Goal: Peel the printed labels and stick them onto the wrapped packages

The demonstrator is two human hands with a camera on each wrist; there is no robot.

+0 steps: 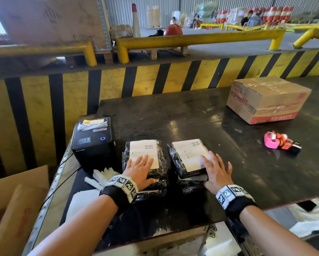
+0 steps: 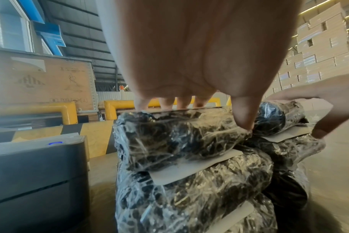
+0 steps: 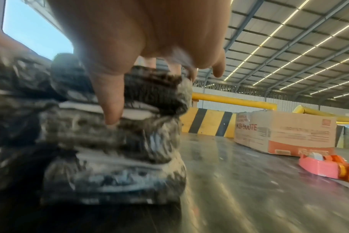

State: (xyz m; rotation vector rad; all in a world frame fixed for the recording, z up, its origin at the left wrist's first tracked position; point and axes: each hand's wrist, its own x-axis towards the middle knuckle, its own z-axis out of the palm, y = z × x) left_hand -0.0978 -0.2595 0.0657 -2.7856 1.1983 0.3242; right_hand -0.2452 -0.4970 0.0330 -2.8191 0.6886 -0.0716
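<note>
On the dark worktable point(image 1: 201, 115), labels point(image 1: 143, 154) are pressed flat onto two package stacks point(image 1: 182, 163) by the left hand point(image 1: 139, 169) and right hand point(image 1: 216, 172), fingers spread, nothing gripped; probably the printer point(image 1: 92, 143) must supply the next label.

Both forearms were bare, no sleeves in sight; each wrist wore a broad black strap; a boxy white band point(image 1: 124, 183) of square black-and-white coded markers sat over the strap on the left wrist, and a matching band point(image 1: 232, 194) on the right; the hands wore no gloves.
</note>
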